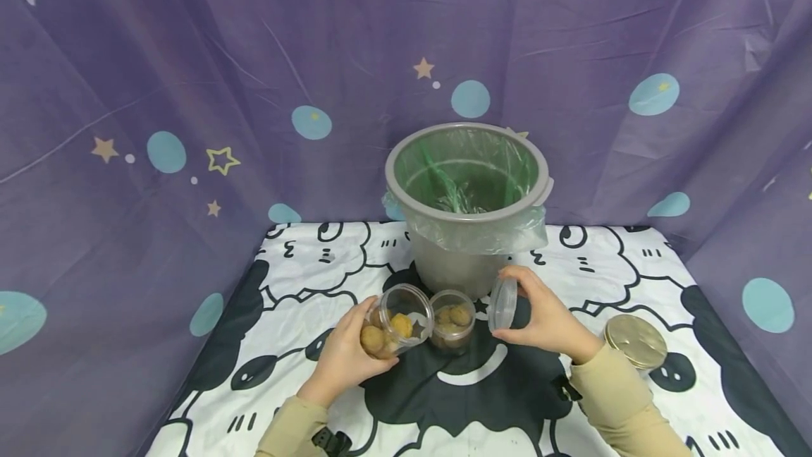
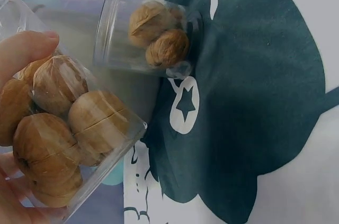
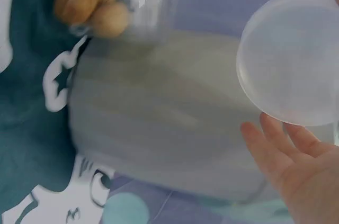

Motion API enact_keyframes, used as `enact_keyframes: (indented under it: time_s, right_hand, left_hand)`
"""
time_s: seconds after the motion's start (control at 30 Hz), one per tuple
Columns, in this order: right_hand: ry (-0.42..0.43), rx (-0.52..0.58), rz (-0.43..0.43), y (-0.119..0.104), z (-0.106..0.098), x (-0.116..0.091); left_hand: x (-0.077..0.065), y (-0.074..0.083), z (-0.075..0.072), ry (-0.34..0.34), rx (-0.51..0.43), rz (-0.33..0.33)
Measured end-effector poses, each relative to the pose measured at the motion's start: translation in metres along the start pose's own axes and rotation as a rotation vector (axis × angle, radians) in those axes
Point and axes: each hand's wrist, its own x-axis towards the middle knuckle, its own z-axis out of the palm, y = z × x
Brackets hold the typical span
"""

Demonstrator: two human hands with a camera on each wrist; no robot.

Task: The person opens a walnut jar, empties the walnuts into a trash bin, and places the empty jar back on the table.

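Note:
My left hand [image 1: 345, 351] grips a clear plastic jar [image 1: 409, 289] with several walnuts [image 2: 47, 139] inside. This jar is tilted, its mouth facing up and toward the right. Beside it, in front of the bin, a second clear jar [image 1: 452, 338] stands uncapped, with a few walnuts [image 2: 168, 48] at its bottom. The tilted jar's rim overlaps the standing jar's left side in the head view. To the right, my right hand [image 1: 545, 319] pinches a translucent round lid [image 1: 503, 304] by its edge, holding it on its side, apart from both jars.
A grey bin [image 1: 453, 263] lined with a greenish plastic bag [image 1: 469, 168] stands behind the jars. At right, near my right forearm, is a container with a gold-coloured lid [image 1: 636, 341]. A purple curtain [image 1: 355, 55] closes off the back and sides of the patterned cloth [image 1: 304, 252].

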Motion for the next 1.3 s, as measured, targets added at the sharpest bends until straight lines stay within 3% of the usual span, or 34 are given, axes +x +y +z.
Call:
enact_keyframes:
  time_s: [0.13, 0.27, 0.43, 0.67, 0.93, 1.3]
  right_hand:
    - [-0.019, -0.009, 0.122, 0.013, -0.005, -0.007]
    - [-0.041, -0.019, 0.187, 0.031, -0.007, -0.014]
    - [-0.084, -0.035, 0.171, 0.055, -0.002, -0.022]
    - [-0.134, -0.06, 0.081, 0.079, 0.009, -0.028]
    - [-0.201, -0.098, 0.076, 0.09, 0.016, -0.031]
    - [-0.286, -0.118, 0.097, 0.105, 0.019, -0.039]
  left_hand:
    - [0.0, -0.003, -0.003, 0.016, 0.004, -0.01]
    - [-0.001, -0.006, -0.005, 0.035, 0.002, -0.016]
    - [-0.001, -0.009, -0.007, 0.054, 0.004, -0.027]
    - [0.0, -0.009, -0.012, 0.054, 0.004, -0.041]
    - [0.002, -0.006, -0.019, 0.067, -0.018, -0.033]
    - [0.001, -0.011, -0.017, 0.074, -0.016, -0.045]
